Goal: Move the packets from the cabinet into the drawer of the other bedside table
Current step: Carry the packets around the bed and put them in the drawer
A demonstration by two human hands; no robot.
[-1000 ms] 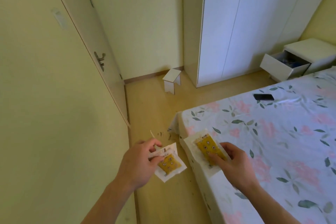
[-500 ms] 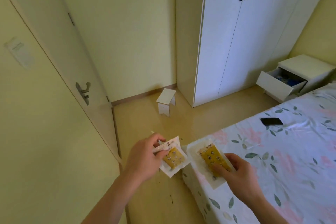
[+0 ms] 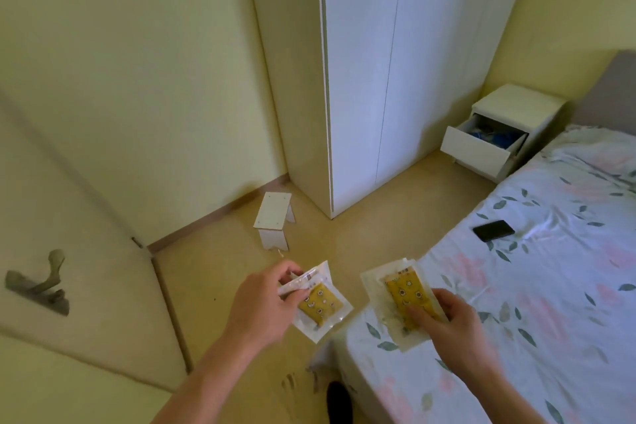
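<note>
My left hand (image 3: 261,306) pinches a clear packet with a yellow insert (image 3: 318,305) by its upper left edge, above the floor. My right hand (image 3: 447,320) grips a second, larger clear packet with a yellow insert (image 3: 401,296) over the corner of the bed. Far off at the right stands a white bedside table (image 3: 519,103) beside the bed's head. Its drawer (image 3: 476,150) is pulled out, and blue things show inside.
A bed with a floral sheet (image 3: 550,286) fills the right side, with a black phone (image 3: 494,231) lying on it. A white wardrobe (image 3: 395,72) stands at the back. A small white stool (image 3: 273,217) sits on the floor ahead. An open door (image 3: 69,268) is at the left.
The view has moved forward and turned, so the bedside table and its open drawer appear nearer. Both hands still hold their packets in front of me.
</note>
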